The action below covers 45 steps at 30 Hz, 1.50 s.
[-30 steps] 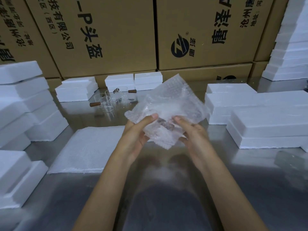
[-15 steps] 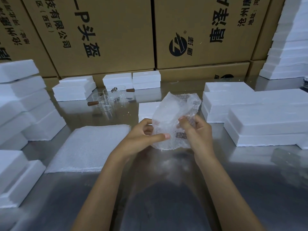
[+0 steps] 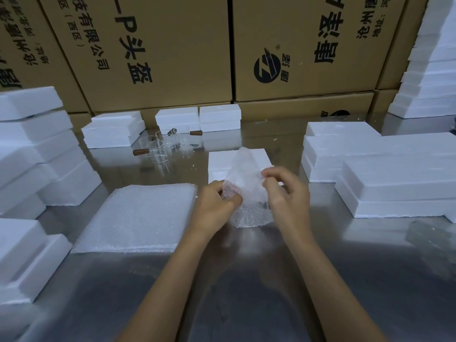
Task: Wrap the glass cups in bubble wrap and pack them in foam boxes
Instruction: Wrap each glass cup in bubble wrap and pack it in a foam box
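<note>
A bundle of bubble wrap (image 3: 248, 193) is held just above the steel table, a glass cup inside it mostly hidden. My left hand (image 3: 216, 206) grips the bundle's left side. My right hand (image 3: 287, 193) pinches its upper right edge with curled fingers. Directly behind the bundle lies a small foam box (image 3: 222, 161). Several bare glass cups with brown wooden handles (image 3: 162, 149) stand further back on the left. A stack of flat bubble wrap sheets (image 3: 138, 215) lies left of my hands.
Foam boxes are stacked along the left edge (image 3: 34, 154), at the right (image 3: 394, 174) and at the back (image 3: 199, 117). Large cardboard cartons (image 3: 296, 50) form a wall behind the steel table (image 3: 246, 280).
The loose, spread sheet has been folded tighter around the cup into a compact bundle. Both hands came closer together and lower toward the table.
</note>
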Available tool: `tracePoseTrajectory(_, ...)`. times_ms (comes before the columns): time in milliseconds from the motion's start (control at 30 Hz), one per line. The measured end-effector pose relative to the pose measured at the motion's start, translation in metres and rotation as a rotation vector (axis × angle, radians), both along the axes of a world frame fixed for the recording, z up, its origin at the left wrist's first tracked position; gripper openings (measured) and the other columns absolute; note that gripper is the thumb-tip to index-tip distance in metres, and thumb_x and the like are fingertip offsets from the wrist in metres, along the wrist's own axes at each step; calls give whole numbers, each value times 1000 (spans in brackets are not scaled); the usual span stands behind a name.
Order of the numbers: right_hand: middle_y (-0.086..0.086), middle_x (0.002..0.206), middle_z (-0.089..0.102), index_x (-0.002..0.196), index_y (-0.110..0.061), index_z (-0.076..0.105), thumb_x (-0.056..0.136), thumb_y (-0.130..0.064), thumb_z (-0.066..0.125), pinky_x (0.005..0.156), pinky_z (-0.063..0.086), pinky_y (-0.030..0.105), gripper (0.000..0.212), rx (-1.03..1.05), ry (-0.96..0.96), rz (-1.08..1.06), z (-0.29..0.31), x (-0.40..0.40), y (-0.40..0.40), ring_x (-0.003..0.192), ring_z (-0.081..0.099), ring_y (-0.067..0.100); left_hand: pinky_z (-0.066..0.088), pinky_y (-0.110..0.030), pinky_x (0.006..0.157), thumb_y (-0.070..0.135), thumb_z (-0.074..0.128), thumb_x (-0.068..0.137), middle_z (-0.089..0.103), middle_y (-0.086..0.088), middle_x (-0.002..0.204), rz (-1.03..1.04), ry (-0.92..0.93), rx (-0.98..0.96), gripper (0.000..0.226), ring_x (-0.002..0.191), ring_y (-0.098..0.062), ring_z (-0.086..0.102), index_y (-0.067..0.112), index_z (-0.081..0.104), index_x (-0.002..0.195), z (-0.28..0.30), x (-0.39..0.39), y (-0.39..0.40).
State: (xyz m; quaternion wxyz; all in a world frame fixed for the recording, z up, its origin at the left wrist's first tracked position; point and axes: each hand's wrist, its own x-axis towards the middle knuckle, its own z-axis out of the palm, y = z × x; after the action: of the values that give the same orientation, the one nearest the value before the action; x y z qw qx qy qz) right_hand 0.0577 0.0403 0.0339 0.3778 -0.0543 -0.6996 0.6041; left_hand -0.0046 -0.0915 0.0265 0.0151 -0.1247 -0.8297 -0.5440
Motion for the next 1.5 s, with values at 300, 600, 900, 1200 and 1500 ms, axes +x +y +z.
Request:
tracePoseTrajectory(300, -9, 105, 59, 60, -14, 59, 83, -30, 35, 85, 41, 34, 37, 668, -359, -35, -22, -8, 6, 101, 41, 12, 46, -19, 64, 2, 61, 89, 64, 5, 79, -78, 100, 204, 13, 68, -10, 55, 12, 68, 92, 27, 16, -3)
tracePoseTrajectory(600, -12, 89, 69, 80, -12, 68, 84, -18, 45, 78, 45, 17, 24, 132, -158, 77, -15, -7, 4, 93, 58, 2, 48, -41, 74, 30, 43, 87, 64, 7, 74, -211, 407, -467, 35, 85, -13, 46, 15, 70, 72, 10, 14, -6)
tracePoseTrajectory(900, -7, 72, 69, 65, -12, 67, 80, -29, 39, 81, 48, 32, 36, 579, -217, 57, -16, -3, 3, 90, 56, 11, 40, -27, 65, 15, 48, 86, 64, 6, 79, -48, 480, -119, 23, 72, -9, 52, 12, 67, 73, 14, 14, -6)
tracePoseTrajectory(1200, -8, 44, 44, 40, -27, 43, 76, -29, 40, 67, 37, 29, 36, 581, -150, -42, -13, -1, 3, 69, 49, 5, 39, -33, 56, 27, 34, 82, 57, 6, 68, -147, 445, -568, 31, 70, -22, 55, 23, 50, 56, 6, 13, -5)
tracePoseTrajectory(1500, -10, 42, 29, 44, -27, 19, 83, -27, 39, 84, 40, 32, 43, 851, -213, -147, -18, 1, -12, 66, 41, 14, 39, -32, 58, 17, 42, 82, 57, 7, 69, -121, 500, -474, 22, 67, -17, 52, 22, 50, 62, 4, 14, -3)
